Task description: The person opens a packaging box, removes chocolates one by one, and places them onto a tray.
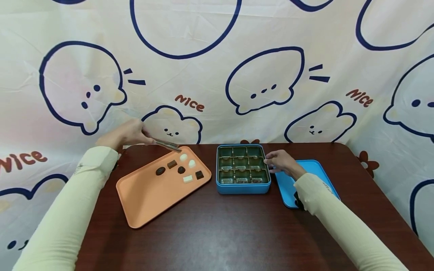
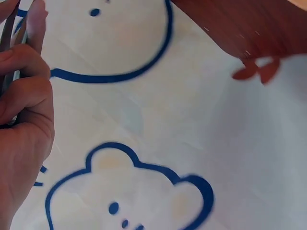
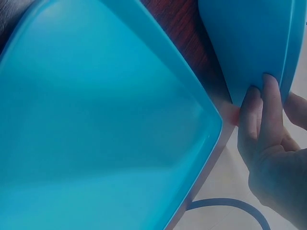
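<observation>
My left hand grips slim metal tongs, whose tips hang over the far edge of the orange tray. Several small chocolate-like pieces lie on that tray, among them a white round piece, a dark oval piece and a dark square piece. In the left wrist view the fingers curl round the tongs; the tips are out of frame. My right hand holds the right side of a blue box, thumb by the rim and fingers against the outer wall.
Inside the box sits a dark insert with several square compartments. A blue lid lies to the right, partly under the right forearm. The dark wooden table meets a patterned cloth behind.
</observation>
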`<state>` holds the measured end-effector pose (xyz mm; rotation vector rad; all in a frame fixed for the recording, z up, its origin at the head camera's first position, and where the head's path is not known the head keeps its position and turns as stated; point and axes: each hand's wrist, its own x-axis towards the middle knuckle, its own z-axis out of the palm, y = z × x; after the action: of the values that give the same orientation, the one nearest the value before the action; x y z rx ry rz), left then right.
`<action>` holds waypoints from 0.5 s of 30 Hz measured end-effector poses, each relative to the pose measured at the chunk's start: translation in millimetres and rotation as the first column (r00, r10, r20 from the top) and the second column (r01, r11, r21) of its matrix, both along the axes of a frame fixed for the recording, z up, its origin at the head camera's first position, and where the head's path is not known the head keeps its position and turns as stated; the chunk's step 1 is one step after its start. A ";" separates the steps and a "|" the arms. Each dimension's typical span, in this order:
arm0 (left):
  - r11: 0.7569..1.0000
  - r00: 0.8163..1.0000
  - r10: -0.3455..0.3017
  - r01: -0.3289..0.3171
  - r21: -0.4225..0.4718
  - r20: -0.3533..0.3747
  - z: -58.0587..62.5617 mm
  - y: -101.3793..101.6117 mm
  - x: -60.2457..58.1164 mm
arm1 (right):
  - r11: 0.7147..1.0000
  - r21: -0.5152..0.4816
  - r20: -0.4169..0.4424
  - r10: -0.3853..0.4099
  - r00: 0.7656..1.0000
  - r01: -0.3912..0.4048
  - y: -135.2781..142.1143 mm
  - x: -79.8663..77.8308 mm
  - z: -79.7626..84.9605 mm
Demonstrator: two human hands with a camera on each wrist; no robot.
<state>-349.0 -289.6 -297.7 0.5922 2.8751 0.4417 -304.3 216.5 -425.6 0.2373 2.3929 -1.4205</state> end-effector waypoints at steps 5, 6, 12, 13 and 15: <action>0.999 1.000 -0.011 0.012 0.048 -0.017 4.4 20.8 -2.2 | 1.000 -0.005 0.000 0.000 1.000 0.000 -0.3 0.2 -0.5; 0.998 1.000 -0.011 0.012 0.056 -0.013 4.4 24.8 -2.8 | 1.000 -0.005 -0.001 0.000 1.000 0.000 -0.4 0.3 -0.8; 0.994 0.997 -0.045 0.051 0.095 -0.061 4.2 48.6 -6.3 | 1.000 -0.004 -0.011 -0.006 1.000 0.006 0.8 -0.6 -1.4; 0.993 0.996 -0.055 0.062 0.104 -0.070 4.1 52.9 -7.0 | 1.000 -0.002 -0.012 -0.008 1.000 0.008 1.1 -0.5 -1.2; 0.988 0.993 -0.084 0.094 0.126 -0.085 3.8 61.7 -8.2 | 1.000 -0.001 -0.013 -0.006 1.000 0.005 1.6 -0.2 -1.5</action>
<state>-357.2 -227.9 -293.9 0.7735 2.8965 0.6086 -304.5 218.2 -427.1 0.2353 2.4036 -1.4299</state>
